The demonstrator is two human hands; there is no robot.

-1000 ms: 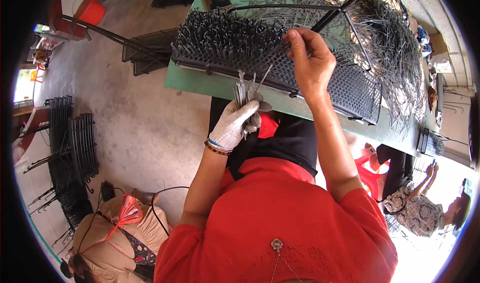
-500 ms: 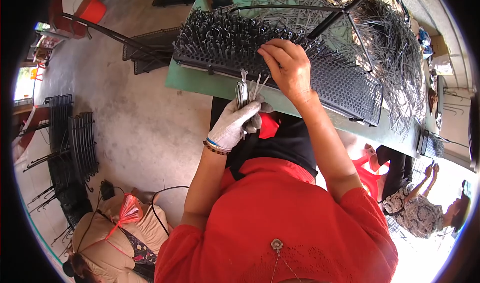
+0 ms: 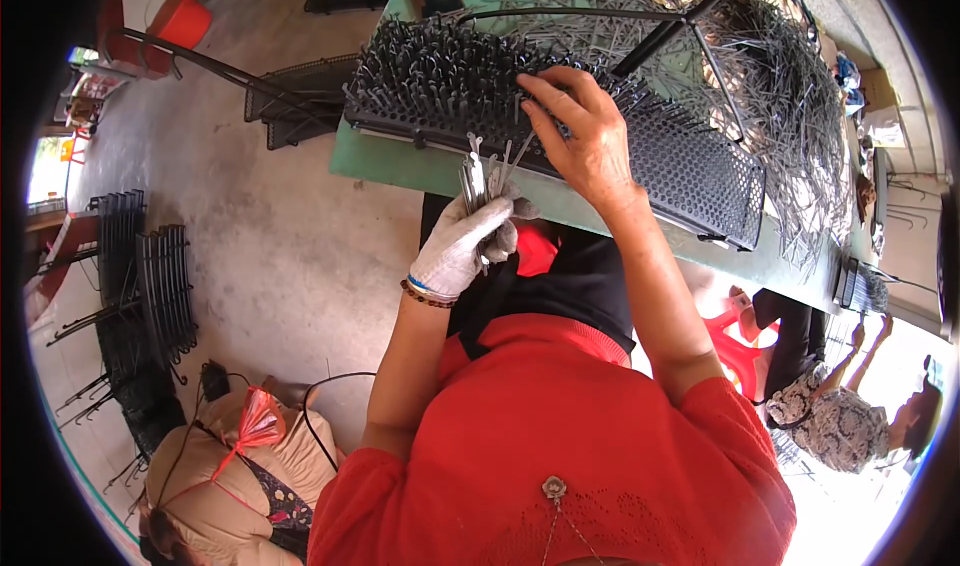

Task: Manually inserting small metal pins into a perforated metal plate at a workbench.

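My left hand [image 3: 465, 246], in a whitish glove, is closed around a bundle of thin metal strips [image 3: 478, 176] that fan out at the top. It is just in front of the table edge. My right hand [image 3: 588, 136] is bare and reaches over a black perforated metal rack [image 3: 690, 171]. Its thumb and forefinger are slightly apart near the dark upright strips [image 3: 430, 71] crowding the rack's left half. No strip shows clearly between those fingertips. Holes show uncovered on the rack's right half.
The rack lies on a green table [image 3: 375, 161]. A tangled heap of loose strips [image 3: 780, 96] covers its right side, and a black rod frame [image 3: 660, 41] stands over it. Co-workers [image 3: 235, 466] [image 3: 835, 421] sit at lower left and right. Black racks [image 3: 165, 296] stand leftward; a red bucket [image 3: 182, 19] is farther off.
My right thumb and forefinger have spread, and the hand has shifted slightly right. My left hand has moved a little left with the strips. The co-worker at right has raised the hands.
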